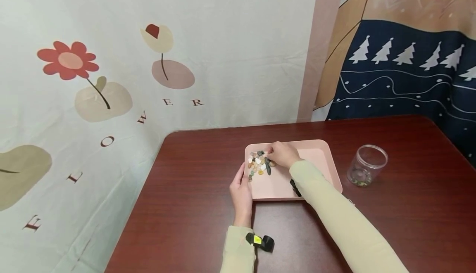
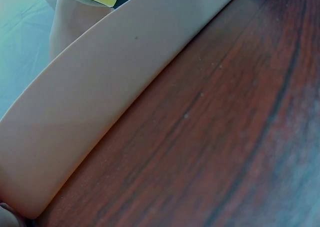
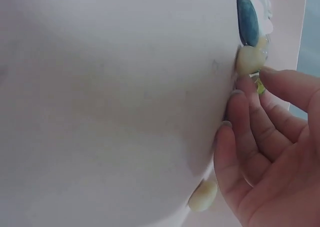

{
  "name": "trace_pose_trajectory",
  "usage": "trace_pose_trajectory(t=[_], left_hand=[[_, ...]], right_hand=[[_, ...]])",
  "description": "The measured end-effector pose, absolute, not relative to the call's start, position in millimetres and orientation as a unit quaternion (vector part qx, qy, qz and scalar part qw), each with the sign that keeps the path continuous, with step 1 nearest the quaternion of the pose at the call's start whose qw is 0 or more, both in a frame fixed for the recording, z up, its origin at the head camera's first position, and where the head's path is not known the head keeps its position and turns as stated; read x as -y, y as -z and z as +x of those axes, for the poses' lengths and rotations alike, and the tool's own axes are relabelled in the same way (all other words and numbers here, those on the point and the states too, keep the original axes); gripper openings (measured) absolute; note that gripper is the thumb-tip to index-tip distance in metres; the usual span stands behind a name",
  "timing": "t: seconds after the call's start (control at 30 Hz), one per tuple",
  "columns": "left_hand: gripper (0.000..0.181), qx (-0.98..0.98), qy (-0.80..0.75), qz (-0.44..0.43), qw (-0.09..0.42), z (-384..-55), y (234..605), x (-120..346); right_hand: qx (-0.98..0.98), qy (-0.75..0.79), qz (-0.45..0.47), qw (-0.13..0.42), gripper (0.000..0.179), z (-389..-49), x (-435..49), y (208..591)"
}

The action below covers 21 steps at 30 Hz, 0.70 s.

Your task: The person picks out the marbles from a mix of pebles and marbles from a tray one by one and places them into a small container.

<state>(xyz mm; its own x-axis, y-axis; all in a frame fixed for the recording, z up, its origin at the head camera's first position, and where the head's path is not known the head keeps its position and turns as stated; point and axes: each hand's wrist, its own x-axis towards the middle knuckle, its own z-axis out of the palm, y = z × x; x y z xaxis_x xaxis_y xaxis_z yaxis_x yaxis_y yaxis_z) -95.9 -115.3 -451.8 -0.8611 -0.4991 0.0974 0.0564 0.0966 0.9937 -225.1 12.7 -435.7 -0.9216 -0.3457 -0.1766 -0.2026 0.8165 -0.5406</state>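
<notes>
A pink tray (image 1: pixel 275 188) lies on the table, with a cluster of mixed pebbles (image 1: pixel 258 161) at its left end. My left hand (image 1: pixel 241 192) grips the tray's left rim; in the left wrist view the tray's outer wall (image 2: pixel 115 72) fills much of the picture. Over the pebbles, my right hand (image 1: pixel 284 154) has its thumb and fingers brought together. Seen from the right wrist, a small yellow-green marble (image 3: pixel 259 85) shows between thumb and fingers. Beside the fingertips lie a pale pebble (image 3: pixel 250 60) and a long dark stone (image 3: pixel 248 19). Another pale pebble (image 3: pixel 203 196) lies below the hand.
A clear jar (image 1: pixel 367 165) with small greenish pieces at its bottom stands right of the tray. The dark red wooden table (image 1: pixel 193 174) backs onto a printed curtain (image 1: pixel 230 50). My right forearm (image 1: pixel 346 219) crosses the tray's front right part.
</notes>
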Motion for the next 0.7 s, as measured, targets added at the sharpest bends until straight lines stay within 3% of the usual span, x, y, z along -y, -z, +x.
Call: trace_pose_trajectory(t=[0.2,0.7], left_hand=[[0.035,0.704,0.657,0.166,0.213,-105,481,121],[0.033,0.709,0.649,0.152,0.229,-108,480,120]], right_hand=[[-0.939,0.28,-0.159,0.124,0.008,-224,-15,433],[-0.927,0.309,-0.196,0.085,0.013,-216,-22,399]])
